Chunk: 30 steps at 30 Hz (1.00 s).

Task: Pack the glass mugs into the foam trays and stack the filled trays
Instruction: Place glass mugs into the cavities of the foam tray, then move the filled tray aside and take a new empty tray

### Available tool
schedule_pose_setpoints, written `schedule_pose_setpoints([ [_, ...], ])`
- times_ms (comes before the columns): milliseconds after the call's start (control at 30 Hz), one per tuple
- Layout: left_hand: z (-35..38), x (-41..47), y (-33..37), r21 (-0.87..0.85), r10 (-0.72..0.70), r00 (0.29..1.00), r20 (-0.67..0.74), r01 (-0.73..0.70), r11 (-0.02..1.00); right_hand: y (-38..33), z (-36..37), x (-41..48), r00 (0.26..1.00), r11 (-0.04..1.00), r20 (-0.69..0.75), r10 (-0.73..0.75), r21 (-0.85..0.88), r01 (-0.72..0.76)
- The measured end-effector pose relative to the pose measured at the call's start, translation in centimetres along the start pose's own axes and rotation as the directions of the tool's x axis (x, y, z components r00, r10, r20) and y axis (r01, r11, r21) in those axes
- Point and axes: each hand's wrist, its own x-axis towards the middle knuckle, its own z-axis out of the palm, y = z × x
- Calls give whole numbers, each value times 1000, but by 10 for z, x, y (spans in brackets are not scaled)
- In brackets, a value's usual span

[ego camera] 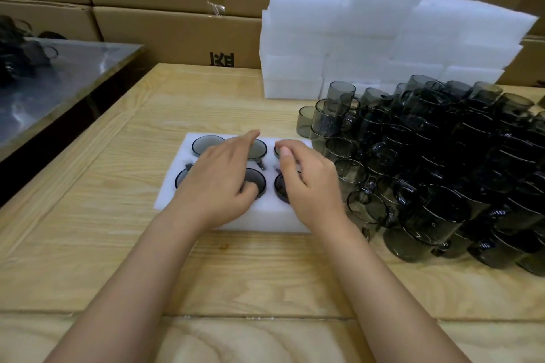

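While both hands lie over the white foam tray [265,215] on the wooden table [118,259], the left hand [218,179] is spread flat and open across its middle mugs and the right hand [309,182], fingers loosely curled, grips nothing I can see. Smoky glass mugs [206,144] sit in the tray's holes. Loose mugs [442,171] are heaped just right, with stacked foam trays [368,38] far behind them.

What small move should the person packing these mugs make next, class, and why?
Probably lift the hands clear and carry the foam tray to the stack of trays. All six of its holes appear to hold mugs, and both the left hand and right hand rest open on top, holding nothing. Loose mugs still wait alongside.
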Motion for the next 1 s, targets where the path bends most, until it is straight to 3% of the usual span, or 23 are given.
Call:
schedule_pose_setpoints([
  [67,-3,0,4,133,25,999,-36,-20,991,3,2,-20,981,998,-184,-59,-41,52],
  [133,-4,0,13,269,99,989,-105,-68,961,5,6,-33,978,996,-198,-66,-74,52],
  [200,4,-6,24,327,148,977,-152,-92,940,7,5,-37,983,995,-184,4,103,15],
  [267,21,-20,38,291,153,983,-99,-118,949,8,1,-37,984,924,-163,77,383,-9],
  [333,38,-34,45,307,157,987,-45,-136,942,9,-1,-39,982,856,-150,111,516,-18],
  [433,47,-35,33,418,193,980,-50,-154,895,8,3,-40,984,924,-179,11,377,59],
  [500,44,-25,17,397,164,981,-101,-112,911,6,7,-40,988,965,-149,-47,247,83],
  [633,48,-3,-20,350,-88,989,-115,123,929,4,17,-40,999,996,1,-42,77,42],
  [767,57,31,-64,295,-358,922,-148,387,874,11,22,-38,990,999,139,-14,32,10],
  [1000,59,111,-146,107,-477,860,-184,499,860,15,26,-32,937,992,347,47,-123,-4],
])
